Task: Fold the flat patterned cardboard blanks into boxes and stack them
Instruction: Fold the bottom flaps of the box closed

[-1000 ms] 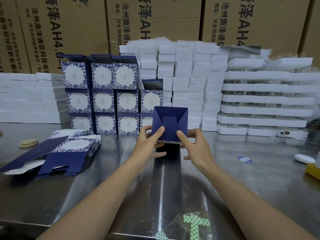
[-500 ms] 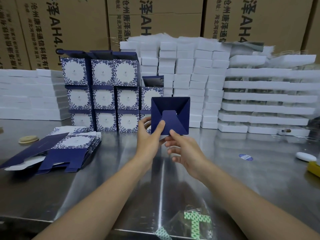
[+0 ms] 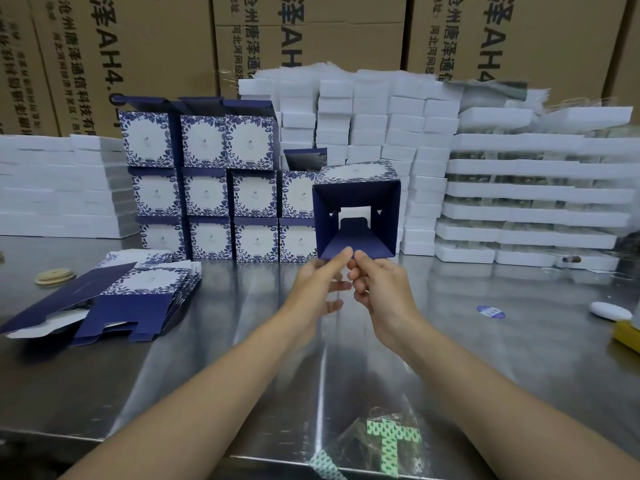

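Observation:
A half-folded blue patterned box [image 3: 356,173] is held above the steel table [image 3: 485,358], its open end facing me and the dark blue inner flaps showing. My left hand [image 3: 320,284] pinches the box's lower front edge from the left. Beside it, my right hand [image 3: 379,289] pinches the same edge with curled fingers. A wall of folded boxes [image 3: 207,192], three rows high, stands just left of the held box. A pile of flat blanks [image 3: 138,292] lies on the table at the left.
Stacks of white foam boxes [image 3: 381,126] and white trays [image 3: 536,188] line the back, with brown cartons [image 3: 311,36] behind. A tape roll [image 3: 53,276], a blue sticker [image 3: 490,311], a white object [image 3: 611,310] and a green-patterned bag [image 3: 391,441] lie on the table.
The box has risen and tipped so that its open end faces me. Both hands have slid from its sides to its lower front edge.

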Action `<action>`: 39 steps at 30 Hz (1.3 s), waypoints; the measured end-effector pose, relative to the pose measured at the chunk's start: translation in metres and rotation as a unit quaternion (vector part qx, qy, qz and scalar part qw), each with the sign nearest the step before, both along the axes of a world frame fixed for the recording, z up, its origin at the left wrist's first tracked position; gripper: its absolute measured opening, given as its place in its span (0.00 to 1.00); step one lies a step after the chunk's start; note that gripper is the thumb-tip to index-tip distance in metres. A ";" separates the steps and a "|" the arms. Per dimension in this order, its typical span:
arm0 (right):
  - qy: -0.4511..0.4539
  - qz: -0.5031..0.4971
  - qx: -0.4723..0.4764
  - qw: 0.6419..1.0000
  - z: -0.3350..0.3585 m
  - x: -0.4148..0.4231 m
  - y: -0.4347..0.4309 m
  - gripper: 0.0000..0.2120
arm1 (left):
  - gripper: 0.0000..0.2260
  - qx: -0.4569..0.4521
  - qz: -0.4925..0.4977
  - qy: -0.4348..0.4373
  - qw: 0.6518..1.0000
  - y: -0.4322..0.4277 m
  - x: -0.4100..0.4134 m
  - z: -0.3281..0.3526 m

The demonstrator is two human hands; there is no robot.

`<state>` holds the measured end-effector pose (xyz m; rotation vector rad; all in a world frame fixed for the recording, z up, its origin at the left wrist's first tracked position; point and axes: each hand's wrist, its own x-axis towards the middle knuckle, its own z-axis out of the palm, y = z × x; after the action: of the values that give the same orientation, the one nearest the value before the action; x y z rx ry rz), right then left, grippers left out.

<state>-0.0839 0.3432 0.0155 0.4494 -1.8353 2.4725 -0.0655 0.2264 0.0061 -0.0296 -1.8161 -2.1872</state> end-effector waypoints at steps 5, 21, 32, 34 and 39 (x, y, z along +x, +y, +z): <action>0.008 0.037 0.022 0.999 -0.001 0.000 -0.002 0.17 | 0.18 -0.039 0.013 0.036 0.999 0.006 0.001 0.000; -0.029 0.030 0.034 0.999 0.000 -0.001 0.002 0.11 | 0.20 0.011 0.020 0.014 1.000 -0.005 -0.003 0.001; -0.033 -0.035 0.036 0.998 0.000 -0.009 0.006 0.11 | 0.18 -0.011 0.075 0.016 0.997 -0.001 0.000 0.001; -0.037 -0.027 0.043 0.998 0.000 -0.008 0.005 0.12 | 0.18 -0.011 0.087 0.019 0.996 -0.001 0.000 0.003; -0.034 -0.065 0.040 0.997 -0.002 -0.013 0.008 0.16 | 0.17 0.008 0.092 0.013 0.996 -0.006 -0.004 0.004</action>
<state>-0.0968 0.3507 0.0136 0.2434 -1.9271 2.3655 -0.0698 0.2208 0.0096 0.1075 -1.7148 -2.0631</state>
